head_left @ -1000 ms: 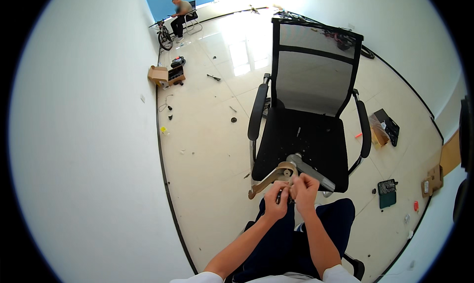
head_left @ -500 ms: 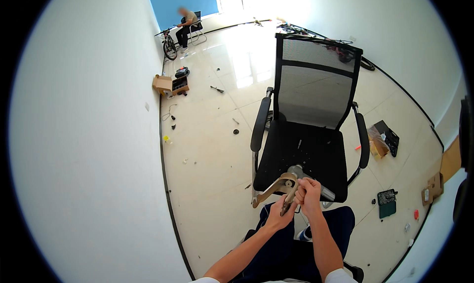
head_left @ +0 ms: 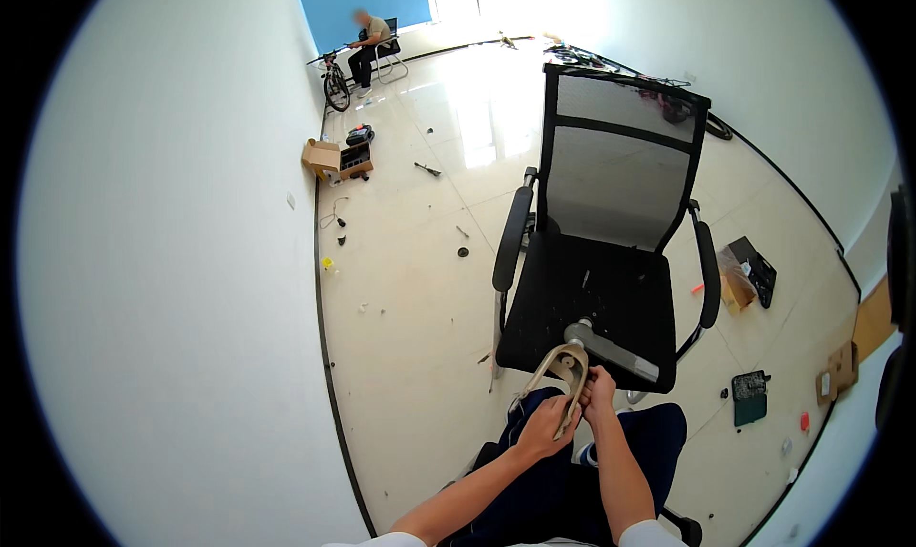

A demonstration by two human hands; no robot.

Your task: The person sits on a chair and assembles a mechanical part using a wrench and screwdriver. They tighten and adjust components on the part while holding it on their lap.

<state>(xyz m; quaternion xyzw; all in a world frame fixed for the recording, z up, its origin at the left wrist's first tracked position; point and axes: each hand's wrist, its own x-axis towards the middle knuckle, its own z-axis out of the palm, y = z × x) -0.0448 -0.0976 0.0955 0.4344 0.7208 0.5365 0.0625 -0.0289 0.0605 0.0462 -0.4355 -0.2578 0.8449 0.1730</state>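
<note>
A forked part is pinched by the left hand at the chair seat's edge, floor extending leftward; right hand's grip cannot be told.

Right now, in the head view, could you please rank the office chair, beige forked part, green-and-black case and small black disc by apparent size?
1. Office chair
2. Beige forked part, helped by nearness
3. Green-and-black case
4. Small black disc
</note>
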